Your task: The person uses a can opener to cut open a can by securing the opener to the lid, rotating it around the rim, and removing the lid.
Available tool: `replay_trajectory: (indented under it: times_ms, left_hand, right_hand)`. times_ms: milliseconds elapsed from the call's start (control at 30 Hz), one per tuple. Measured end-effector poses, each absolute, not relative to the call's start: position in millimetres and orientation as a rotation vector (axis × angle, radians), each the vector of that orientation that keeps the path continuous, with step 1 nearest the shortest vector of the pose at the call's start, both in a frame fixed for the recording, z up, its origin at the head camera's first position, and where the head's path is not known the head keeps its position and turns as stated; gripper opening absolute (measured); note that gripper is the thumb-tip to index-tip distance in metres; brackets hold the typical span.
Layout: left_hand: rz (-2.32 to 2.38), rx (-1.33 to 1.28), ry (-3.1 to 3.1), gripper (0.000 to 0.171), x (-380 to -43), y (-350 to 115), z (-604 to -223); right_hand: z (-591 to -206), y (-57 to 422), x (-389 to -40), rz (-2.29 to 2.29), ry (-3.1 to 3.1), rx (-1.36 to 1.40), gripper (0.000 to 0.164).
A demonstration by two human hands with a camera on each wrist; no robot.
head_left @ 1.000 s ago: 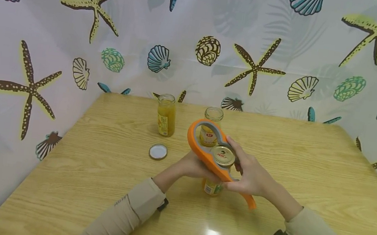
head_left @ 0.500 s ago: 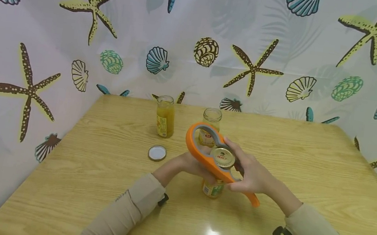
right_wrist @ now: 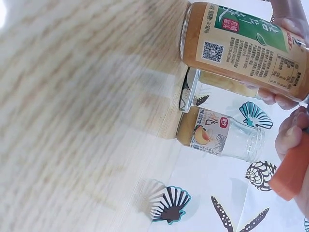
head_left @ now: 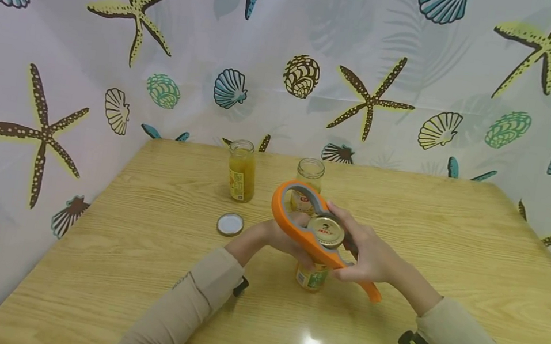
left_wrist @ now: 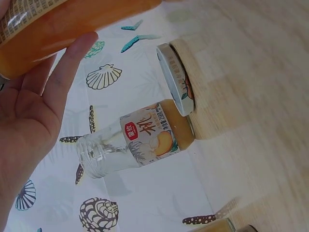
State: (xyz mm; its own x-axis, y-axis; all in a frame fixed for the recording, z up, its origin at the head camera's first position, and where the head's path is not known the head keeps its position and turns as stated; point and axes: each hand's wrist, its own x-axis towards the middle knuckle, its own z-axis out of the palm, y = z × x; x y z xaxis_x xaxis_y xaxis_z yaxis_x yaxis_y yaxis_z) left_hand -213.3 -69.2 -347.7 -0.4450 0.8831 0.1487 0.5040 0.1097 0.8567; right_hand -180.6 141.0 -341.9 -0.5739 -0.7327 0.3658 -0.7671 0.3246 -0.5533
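Note:
The left hand (head_left: 292, 241) grips a glass jar (right_wrist: 236, 46) of orange-brown contents with a green and cream label. It is nearly upright, close over the tabletop. Around its gold lid (head_left: 326, 230) sits an orange jar opener (head_left: 282, 210) with grey lining. The right hand (head_left: 366, 254) grips the opener's handles. In the left wrist view, the left hand (left_wrist: 31, 121) curls about the jar's side. The opener's orange handle (right_wrist: 292, 171) shows beside the right fingers in the right wrist view. Part of the jar is hidden behind the opener and left hand.
An uncapped jar (left_wrist: 149, 133) with a peach label stands behind the opener. A lid (left_wrist: 176, 79) lies near it, hidden in the head view. Farther left stand an uncapped yellow-orange jar (head_left: 242, 176) and another lid (head_left: 230, 225), white inside up. A patterned curtain (head_left: 263, 106) borders the table.
The opener has turned slightly, its handle end moving a little right. Both hands keep their grips, and the jars and the lid on the table stay where they were.

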Motion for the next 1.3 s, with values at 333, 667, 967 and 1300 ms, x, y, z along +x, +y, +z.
replay_trajectory:
  times_ms: [333, 667, 967, 1300]
  left_hand:
    - [1.253, 1.376, 1.977, 0.071, -205, -71, -330]
    - [1.190, 1.348, 2.026, 0.072, -205, -71, -328]
    - [1.211, 1.348, 2.049, 0.066, -210, -69, -351]
    - [1.445, 1.090, 2.396, 0.073, -189, -55, -365]
  right_hand:
    - [-329, 137, -174, 1.124, -2.479, 1.475, 0.092]
    - [-333, 136, -175, 1.233, -2.419, 1.526, 0.092]
    - [-351, 142, -184, 1.197, -2.391, 1.489, 0.095]
    - [-362, 146, -187, 1.052, -2.357, 1.382, 0.098]
